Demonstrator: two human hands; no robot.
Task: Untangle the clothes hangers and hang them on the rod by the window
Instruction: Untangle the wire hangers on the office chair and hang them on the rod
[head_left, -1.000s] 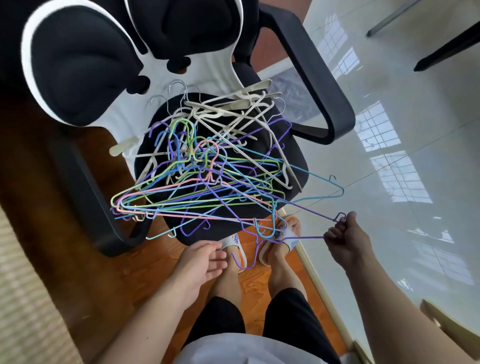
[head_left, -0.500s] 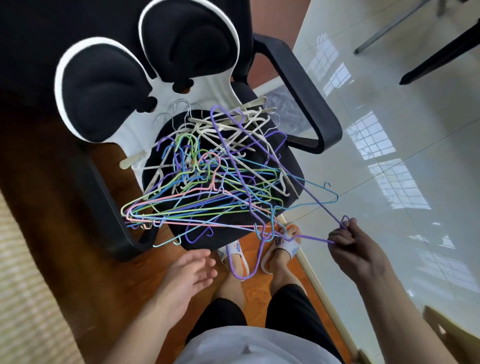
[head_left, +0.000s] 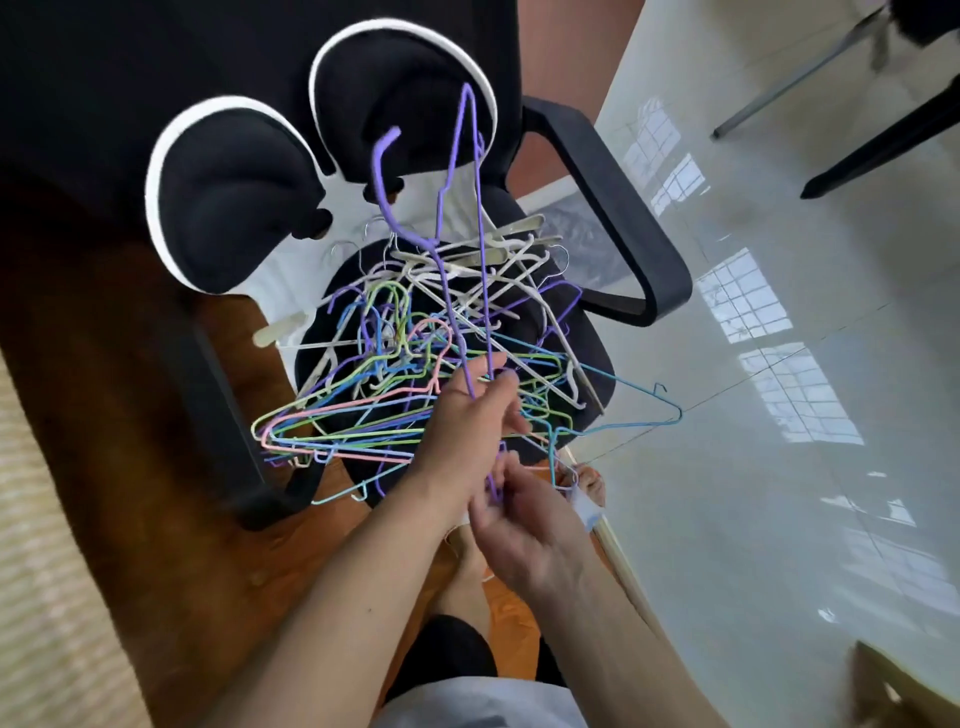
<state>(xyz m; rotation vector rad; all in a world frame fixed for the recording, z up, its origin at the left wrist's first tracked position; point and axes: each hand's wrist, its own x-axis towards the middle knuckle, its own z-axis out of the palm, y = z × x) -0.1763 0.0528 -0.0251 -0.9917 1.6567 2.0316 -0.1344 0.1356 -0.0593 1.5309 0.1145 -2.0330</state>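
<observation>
While both hands work at the centre of the view, one purple hanger (head_left: 470, 218) stands lifted out of the heap, its hook curling at 12 o'clock in front of the chair back

Item 1, left hand (head_left: 464, 415): raised over the near edge of the seat, thumb and fingers pinching the wires of the purple hanger; grip grasping the hanger

Item 2, right hand (head_left: 524, 512): just below and at 5 o'clock from the left hand, palm turned up, fingers curled round the lower end of the same purple hanger; grip grasping the hanger, though the blur hides how each finger lies

Item 3, pile of hangers (head_left: 415, 364): tangled wire hangers in green, blue, pink, purple and cream, lying on the seat of the chair (head_left: 613, 218); cream ones toward 12 o'clock of the heap, coloured ones toward 6 o'clock and spilling past the seat edge at 9 o'clock; one light blue hanger (head_left: 644, 421) juts out at 3 o'clock over the floor

Item 4, chair: black office type, white-rimmed back pads at 11 o'clock, armrest at 2 o'clock

Item 5, floor: wooden boards (head_left: 130, 467) at 8 o'clock, glossy pale tiles (head_left: 779, 493) at 3 o'clock with window reflections; a sandalled foot (head_left: 589, 493) shows beside the right hand
</observation>
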